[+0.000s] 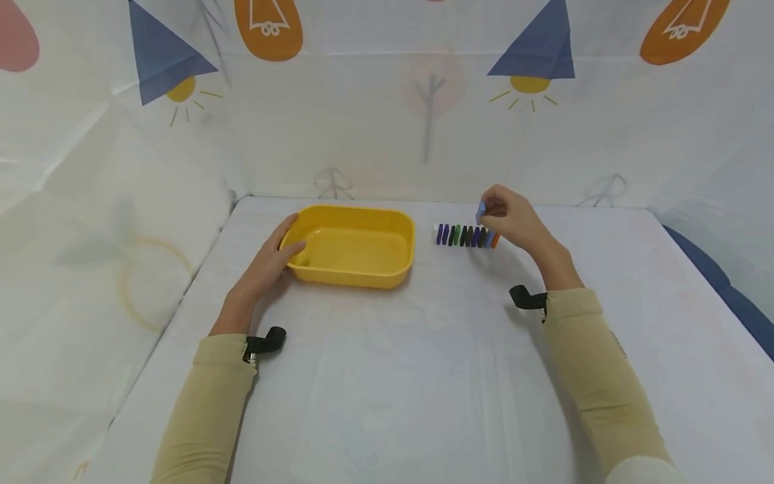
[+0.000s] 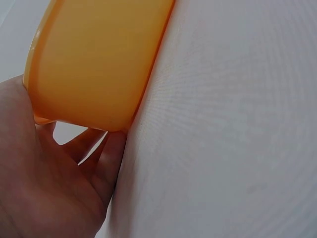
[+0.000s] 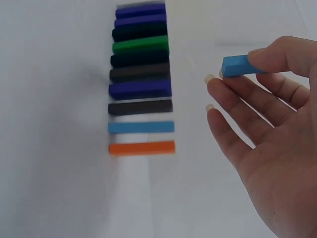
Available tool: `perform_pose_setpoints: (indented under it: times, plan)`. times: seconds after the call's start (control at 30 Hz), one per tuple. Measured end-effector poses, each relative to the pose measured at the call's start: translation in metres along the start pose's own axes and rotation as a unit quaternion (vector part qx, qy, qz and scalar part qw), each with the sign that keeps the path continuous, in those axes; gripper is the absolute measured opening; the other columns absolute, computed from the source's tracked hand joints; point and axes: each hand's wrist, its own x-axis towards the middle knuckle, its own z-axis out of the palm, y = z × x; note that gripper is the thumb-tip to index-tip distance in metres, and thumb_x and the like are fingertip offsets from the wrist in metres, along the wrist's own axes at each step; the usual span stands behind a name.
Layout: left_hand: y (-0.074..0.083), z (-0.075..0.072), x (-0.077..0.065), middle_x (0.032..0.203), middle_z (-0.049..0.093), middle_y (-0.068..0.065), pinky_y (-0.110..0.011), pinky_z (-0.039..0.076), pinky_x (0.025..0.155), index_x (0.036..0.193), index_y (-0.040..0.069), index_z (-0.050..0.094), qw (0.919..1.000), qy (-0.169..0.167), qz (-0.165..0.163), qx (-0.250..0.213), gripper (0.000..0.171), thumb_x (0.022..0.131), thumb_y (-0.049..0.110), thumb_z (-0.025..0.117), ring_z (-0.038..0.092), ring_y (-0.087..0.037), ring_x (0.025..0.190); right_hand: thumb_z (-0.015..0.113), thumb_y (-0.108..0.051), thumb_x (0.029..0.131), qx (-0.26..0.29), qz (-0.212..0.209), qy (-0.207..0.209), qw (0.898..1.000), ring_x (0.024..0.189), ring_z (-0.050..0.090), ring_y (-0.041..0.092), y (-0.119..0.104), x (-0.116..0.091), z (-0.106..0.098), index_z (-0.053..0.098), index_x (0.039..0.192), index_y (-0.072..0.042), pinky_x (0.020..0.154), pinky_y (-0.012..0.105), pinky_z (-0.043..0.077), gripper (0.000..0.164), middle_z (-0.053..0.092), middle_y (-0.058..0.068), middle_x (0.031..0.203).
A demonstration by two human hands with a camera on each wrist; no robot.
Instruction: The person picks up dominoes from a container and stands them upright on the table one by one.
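A light blue pastel stick is pinched between the thumb and fingers of my right hand, raised over the right end of a row of pastel sticks. In the right wrist view the row runs from purple sticks through a green stick and dark ones to another light blue stick and an orange stick. My left hand grips the left end of a yellow plastic tray, thumb over the rim and fingers against the outer wall.
Both things lie on a table covered in white cloth, the row just right of the tray. A white printed curtain hangs behind the table's far edge. Something dark blue stands beyond the right edge.
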Motion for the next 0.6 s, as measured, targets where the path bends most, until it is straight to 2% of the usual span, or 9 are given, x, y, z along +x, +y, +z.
perform_pose_setpoints:
  times: [0.17,0.3,0.47,0.6]
  plan:
    - [0.001,0.001,0.0,0.169,0.007,0.01,-0.057,0.013,0.125,0.155,0.052,0.01,1.0,0.003,0.0,0.003,0.067,0.1,0.051,0.048,0.011,-0.025,0.155,0.061,-0.011,0.093,-0.005,0.012,0.011,1.0,0.105,0.061,0.023,0.009,-0.009,-0.004,0.055,0.116,-0.004,0.086,0.027,0.049,0.025,0.062,0.015,0.114]
    - [0.002,0.0,-0.002,0.169,0.007,0.009,-0.058,0.013,0.125,0.155,0.051,0.01,1.0,0.004,0.001,0.005,0.066,0.101,0.05,0.048,0.011,-0.026,0.156,0.062,-0.013,0.093,0.003,0.023,0.023,0.999,0.102,0.062,0.017,0.016,-0.012,-0.005,0.055,0.115,-0.004,0.088,0.031,0.048,0.024,0.063,0.015,0.113]
    - [0.0,0.0,-0.001,0.168,0.007,0.01,-0.056,0.014,0.125,0.155,0.051,0.01,1.0,0.004,0.0,-0.004,0.067,0.101,0.046,0.049,0.011,-0.024,0.155,0.063,-0.015,0.093,0.002,0.029,0.033,0.999,0.097,0.06,0.007,0.027,-0.015,-0.008,0.055,0.116,-0.005,0.087,0.028,0.048,0.026,0.064,0.014,0.113]
    - [0.003,0.0,0.0,0.169,0.006,0.008,-0.057,0.013,0.125,0.157,0.046,0.008,1.0,-0.004,0.004,-0.004,0.069,0.102,0.044,0.049,0.01,-0.026,0.156,0.063,-0.015,0.093,-0.006,0.039,0.044,0.998,0.095,0.058,0.002,0.035,-0.019,-0.013,0.055,0.117,-0.005,0.083,0.024,0.047,0.028,0.065,0.015,0.116]
